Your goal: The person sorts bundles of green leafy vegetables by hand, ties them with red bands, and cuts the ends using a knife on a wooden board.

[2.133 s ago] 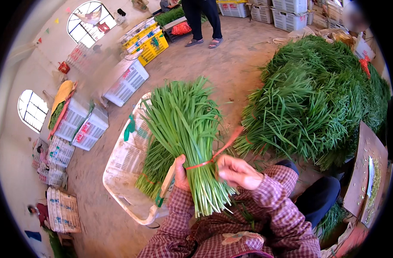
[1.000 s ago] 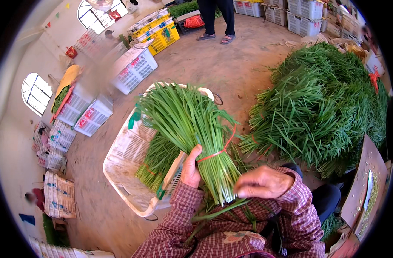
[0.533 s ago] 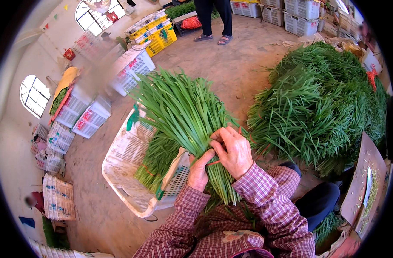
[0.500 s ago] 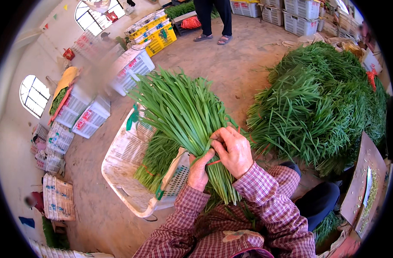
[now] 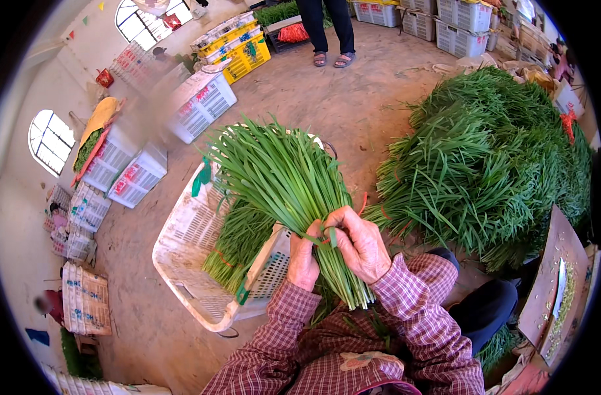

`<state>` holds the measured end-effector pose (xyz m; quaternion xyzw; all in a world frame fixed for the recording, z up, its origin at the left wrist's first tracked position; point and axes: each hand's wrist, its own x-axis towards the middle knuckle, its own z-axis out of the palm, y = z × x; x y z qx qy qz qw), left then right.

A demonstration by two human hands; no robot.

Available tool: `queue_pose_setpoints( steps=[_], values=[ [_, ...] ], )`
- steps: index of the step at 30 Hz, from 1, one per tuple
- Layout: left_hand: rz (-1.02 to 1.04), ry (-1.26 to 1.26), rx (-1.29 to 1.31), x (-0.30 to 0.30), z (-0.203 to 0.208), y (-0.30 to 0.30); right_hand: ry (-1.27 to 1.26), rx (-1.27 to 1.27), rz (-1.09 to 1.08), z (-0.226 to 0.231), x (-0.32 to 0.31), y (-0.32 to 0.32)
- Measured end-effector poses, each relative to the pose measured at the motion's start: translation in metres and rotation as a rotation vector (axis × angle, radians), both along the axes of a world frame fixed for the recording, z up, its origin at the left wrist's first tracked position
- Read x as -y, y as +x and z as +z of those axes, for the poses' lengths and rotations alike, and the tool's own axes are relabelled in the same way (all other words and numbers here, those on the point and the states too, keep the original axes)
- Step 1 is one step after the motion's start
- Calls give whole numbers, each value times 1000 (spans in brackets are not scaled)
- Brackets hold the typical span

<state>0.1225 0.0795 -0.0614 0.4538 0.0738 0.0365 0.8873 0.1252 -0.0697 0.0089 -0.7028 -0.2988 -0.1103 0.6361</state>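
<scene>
A thick bundle of garlic chives [image 5: 280, 174] lies tilted across my lap, leaf tips pointing away to the upper left and pale cut ends toward me. My left hand [image 5: 303, 262] is closed on the bundle's near side, its thumb up by the stems. On the other side my right hand [image 5: 361, 247] is closed, its bent fingertips pinching a green blade at the stems, close to my left thumb. Part of a red band shows around the stems between the hands. Beneath the bundle's leaves stands a white plastic basket [image 5: 163, 247] holding more banded chives [image 5: 231, 247].
A large heap of chives [image 5: 478, 164] rises on my right, beside a board with scraps [image 5: 553, 283]. White crates [image 5: 139, 176] and yellow crates [image 5: 248, 59] line the left and back. A person [image 5: 330, 26] in dark trousers stands ahead on the floor.
My right hand has shifted slightly down and right, its fingers now closer to my left thumb. The bundle's tips have dipped a little. The standing person's one foot has turned and moved.
</scene>
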Motion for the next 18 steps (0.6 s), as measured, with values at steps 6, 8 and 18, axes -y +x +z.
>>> queue_pose_setpoints(
  steps=[6,8,18],
  values=[
    [15,-35,-117,1,-6,2,240,-802,850,2,25,-9],
    [-50,-43,-32,3,19,3,-90,-713,1127,6,32,-29],
    [23,26,-184,20,24,-8,-156,24,-105,19,-6,12]
  ],
)
